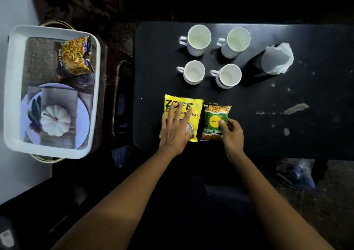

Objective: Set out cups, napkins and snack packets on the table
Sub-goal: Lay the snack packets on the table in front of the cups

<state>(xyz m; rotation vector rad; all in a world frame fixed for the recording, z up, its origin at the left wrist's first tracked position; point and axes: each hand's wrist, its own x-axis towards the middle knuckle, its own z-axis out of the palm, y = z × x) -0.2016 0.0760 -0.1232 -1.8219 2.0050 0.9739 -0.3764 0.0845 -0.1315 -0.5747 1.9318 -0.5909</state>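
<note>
- Now, left hand: fingers straight and slightly spread, lying flat on the yellow packet. Reads as pressing it down to smooth it or square it in its spot, not gripping.
- Right hand: thumb and fingers curled, pinching the right edge of the green packet near its middle. Likely a small nudge to line it up with its neighbour.
- Both packets lie flat at the near edge of the tabletop, side by side, edges touching or just apart; cannot tell which. Labels up, long sides running away from the person, so they read from the near seat.
- Beyond them, four white cups stand upright in a two-by-two block, handles all turned left. Empty, as far as the view shows.
- Right of the cups, a dark holder with white napkins poking out of the top. Cups and napkins look set out already.
- Pale scuffs mark the dark tabletop to the right.
- Well apart on the left, a white tray with a printed picture bottom holds one more snack packet, orange and dark. Judgement: that one is left to bring over; the task is nearly done.
</note>
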